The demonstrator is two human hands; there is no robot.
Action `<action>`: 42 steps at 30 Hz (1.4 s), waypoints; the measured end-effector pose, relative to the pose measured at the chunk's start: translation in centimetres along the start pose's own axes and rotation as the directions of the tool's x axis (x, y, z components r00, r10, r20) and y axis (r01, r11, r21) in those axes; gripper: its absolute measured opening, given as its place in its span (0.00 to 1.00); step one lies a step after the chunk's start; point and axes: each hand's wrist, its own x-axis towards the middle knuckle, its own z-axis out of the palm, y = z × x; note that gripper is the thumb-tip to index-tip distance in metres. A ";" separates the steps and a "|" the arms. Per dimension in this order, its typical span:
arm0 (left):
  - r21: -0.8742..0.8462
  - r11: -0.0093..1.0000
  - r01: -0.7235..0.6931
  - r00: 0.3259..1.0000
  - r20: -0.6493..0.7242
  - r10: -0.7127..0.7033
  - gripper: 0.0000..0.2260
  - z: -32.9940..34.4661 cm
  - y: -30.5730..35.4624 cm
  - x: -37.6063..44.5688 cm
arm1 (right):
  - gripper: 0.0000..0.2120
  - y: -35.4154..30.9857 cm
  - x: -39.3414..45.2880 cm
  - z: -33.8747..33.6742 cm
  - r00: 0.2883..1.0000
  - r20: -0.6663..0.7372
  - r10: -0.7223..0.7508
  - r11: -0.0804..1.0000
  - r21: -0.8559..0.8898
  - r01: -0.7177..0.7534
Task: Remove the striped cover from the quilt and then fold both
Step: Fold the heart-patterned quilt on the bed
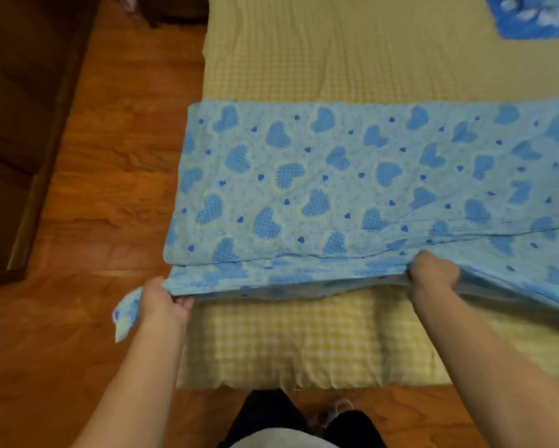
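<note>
Quilt: the light blue quilted blanket with darker blue checked hearts (352,176) is lying folded in a long band across the middle of the bed, running off frame at 3 o'clock, its near edge being lifted.
Left hand: the left hand (162,302), at 8 o'clock, is gripping the near-left corner of the blanket, fingers curled under the edge and thumb on top; a small blue fabric tie (126,313) is dangling just beside the wrist.
Right hand: the right hand (433,273), at 4 o'clock, is clutching the near edge, fingers bunched tight on the cloth.
Bed: the yellow-and-white checked sheet (304,344) is showing under and beyond the blanket.
Far corner: a deep blue patterned cloth (536,17) is sitting at 1 o'clock; whether striped, cannot tell.
Floor: glossy reddish wooden boards (103,205) are filling 9 o'clock, beside a dark wooden cabinet (19,124).
Writing: none readable.
</note>
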 end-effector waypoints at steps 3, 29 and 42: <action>-0.129 0.982 -0.140 0.989 0.027 0.145 0.14 8.2 4.6 3.6 | 0.03 -6.3 3.8 6.0 0.981 0.057 -0.184 0.982 -0.032 0.186; 0.235 -0.466 -0.853 0.402 0.866 -0.299 0.11 28.3 -50.5 -14.2 | 0.22 -2.7 44.7 -36.9 0.990 0.079 -0.118 0.889 -0.436 0.140; -0.175 -0.686 -0.706 0.132 0.919 -0.371 0.33 43.6 -75.7 -23.6 | 0.23 -9.9 67.2 -52.3 0.960 0.085 0.267 0.760 0.593 -0.264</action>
